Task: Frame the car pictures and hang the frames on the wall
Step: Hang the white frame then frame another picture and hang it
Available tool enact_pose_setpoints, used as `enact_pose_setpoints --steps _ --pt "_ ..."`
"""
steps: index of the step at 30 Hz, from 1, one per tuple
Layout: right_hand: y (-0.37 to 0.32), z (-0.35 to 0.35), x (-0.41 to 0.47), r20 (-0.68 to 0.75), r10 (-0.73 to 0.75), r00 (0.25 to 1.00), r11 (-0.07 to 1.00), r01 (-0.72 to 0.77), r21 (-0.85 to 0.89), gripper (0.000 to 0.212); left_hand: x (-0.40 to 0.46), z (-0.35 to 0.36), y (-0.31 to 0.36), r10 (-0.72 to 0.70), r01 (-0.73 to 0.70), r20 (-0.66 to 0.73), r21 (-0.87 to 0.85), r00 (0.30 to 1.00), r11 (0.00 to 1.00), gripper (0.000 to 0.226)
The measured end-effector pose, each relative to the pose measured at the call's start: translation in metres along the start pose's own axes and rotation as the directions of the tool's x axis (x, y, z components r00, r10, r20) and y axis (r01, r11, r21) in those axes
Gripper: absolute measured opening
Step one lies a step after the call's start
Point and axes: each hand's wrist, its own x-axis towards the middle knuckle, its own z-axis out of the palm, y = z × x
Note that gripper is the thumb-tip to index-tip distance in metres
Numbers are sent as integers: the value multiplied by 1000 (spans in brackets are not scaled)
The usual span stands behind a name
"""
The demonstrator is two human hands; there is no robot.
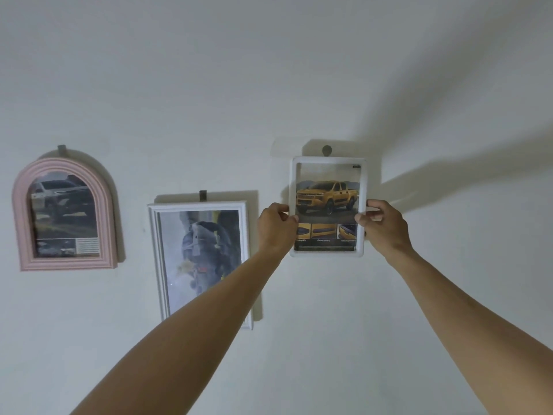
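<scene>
Both hands pinch the small white rounded-corner frame with the yellow pickup picture point(327, 205): left hand point(276, 224) on its left edge, right hand point(384, 224) on its right. Frame sits against the wall, right of two hung frames, just under a grey wall hook point(326, 150). Hanging step; next likely needs hook engagement checked before letting go.

Plain white wall point(299, 70) w/ soft shadows, dim light.

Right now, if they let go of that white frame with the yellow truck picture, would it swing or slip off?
It would probably swing: the white frame seems to hang from one hook. It looks stiff and light, since the left hand and right hand only pinch its edges.
</scene>
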Motion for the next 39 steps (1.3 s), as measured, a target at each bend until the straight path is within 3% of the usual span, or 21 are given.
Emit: enact_pose_setpoints --steps 10,21,28,39 --pt "-19 16 -49 68 70 995 997 -72 27 32 -33 -60 -26 -10 9 62 8 998 1000 29" --pt "-50 92 -159 214 152 965 987 -161 25 31 -77 -173 -104 -63 57 134 48 989 997 21" --pt "-47 145 -247 286 248 925 966 -258 -4 31 -120 -236 -171 -254 245 219 68 942 967 23" --pt "-15 227 -400 427 456 781 885 -448 -126 32 -231 -301 -286 -579 558 168 160 798 814 17"
